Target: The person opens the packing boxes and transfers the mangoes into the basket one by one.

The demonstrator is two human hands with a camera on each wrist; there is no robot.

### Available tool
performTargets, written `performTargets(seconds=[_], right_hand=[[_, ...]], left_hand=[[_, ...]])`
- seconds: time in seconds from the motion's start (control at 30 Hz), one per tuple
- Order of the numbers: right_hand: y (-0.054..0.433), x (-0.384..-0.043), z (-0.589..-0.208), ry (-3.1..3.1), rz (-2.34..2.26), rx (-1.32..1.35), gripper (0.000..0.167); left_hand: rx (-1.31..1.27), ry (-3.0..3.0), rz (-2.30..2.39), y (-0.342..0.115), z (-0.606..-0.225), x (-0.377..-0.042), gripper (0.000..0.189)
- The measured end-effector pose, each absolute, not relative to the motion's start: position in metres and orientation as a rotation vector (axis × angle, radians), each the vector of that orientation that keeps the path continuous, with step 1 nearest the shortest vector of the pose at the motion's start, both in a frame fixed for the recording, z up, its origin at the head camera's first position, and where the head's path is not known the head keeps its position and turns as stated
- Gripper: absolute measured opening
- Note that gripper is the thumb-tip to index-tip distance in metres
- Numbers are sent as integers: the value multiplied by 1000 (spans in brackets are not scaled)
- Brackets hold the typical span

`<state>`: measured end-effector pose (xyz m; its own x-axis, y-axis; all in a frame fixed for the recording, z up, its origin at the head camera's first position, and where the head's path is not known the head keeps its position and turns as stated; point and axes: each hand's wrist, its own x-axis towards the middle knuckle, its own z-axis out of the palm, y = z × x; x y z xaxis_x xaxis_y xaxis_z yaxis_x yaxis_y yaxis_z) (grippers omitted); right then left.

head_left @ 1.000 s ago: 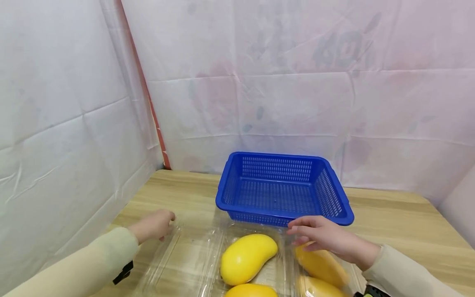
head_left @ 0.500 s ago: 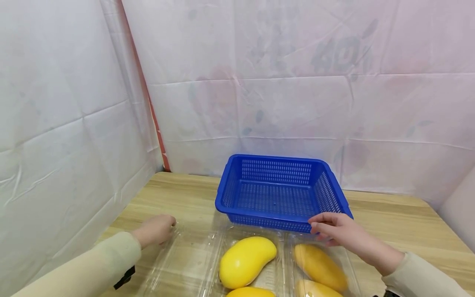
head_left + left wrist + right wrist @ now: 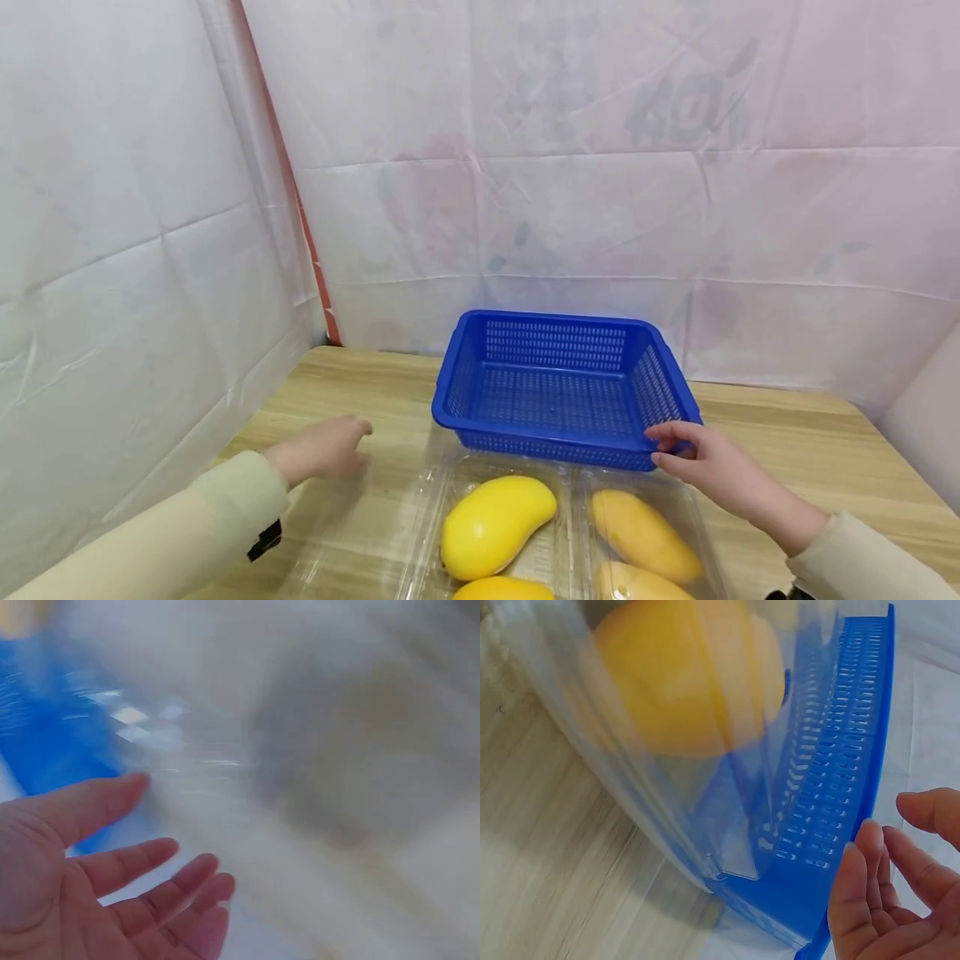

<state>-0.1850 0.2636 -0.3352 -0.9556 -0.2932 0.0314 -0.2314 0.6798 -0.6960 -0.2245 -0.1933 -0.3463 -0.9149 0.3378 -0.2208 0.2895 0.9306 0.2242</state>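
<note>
My left hand (image 3: 322, 450) is held over the clear plastic lid (image 3: 367, 525) at the left, its fingers loosely spread and nothing in them, as the left wrist view also shows. The lid adjoins a clear plastic box (image 3: 564, 550) with glossy yellow mangoes (image 3: 497, 527) in it. On the right, paler mangoes (image 3: 645, 533) lie under clear plastic in a second box. Close to the front right corner of the blue basket (image 3: 555, 433), my right hand (image 3: 723, 471) has its fingers loosely bent and the thumb apart, gripping nothing; whether fingertips touch the rim I cannot tell.
The blue basket stands behind the plastic boxes on a wood-grain table (image 3: 787, 425). Pale printed cloth (image 3: 585, 208) hangs behind the table, and white cloth (image 3: 135, 250) hangs along its left side.
My right hand has moved right, from above the right-hand box to the basket's front corner. My left hand has shifted slightly right and its fingers have spread.
</note>
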Motion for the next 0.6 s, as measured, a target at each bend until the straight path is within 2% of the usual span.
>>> performTargets(seconds=[0.17, 0.33, 0.6], right_hand=[[264, -184, -335, 2948, -1015, -458, 27], [264, -182, -335, 3018, -933, -465, 25], [262, -182, -338, 3103, -894, -571, 22]], left_hand=[[770, 2900, 348, -140, -312, -206, 44], [1083, 2879, 170, -93, -312, -176, 47], [1047, 2789, -42, -60, -330, -161, 58]])
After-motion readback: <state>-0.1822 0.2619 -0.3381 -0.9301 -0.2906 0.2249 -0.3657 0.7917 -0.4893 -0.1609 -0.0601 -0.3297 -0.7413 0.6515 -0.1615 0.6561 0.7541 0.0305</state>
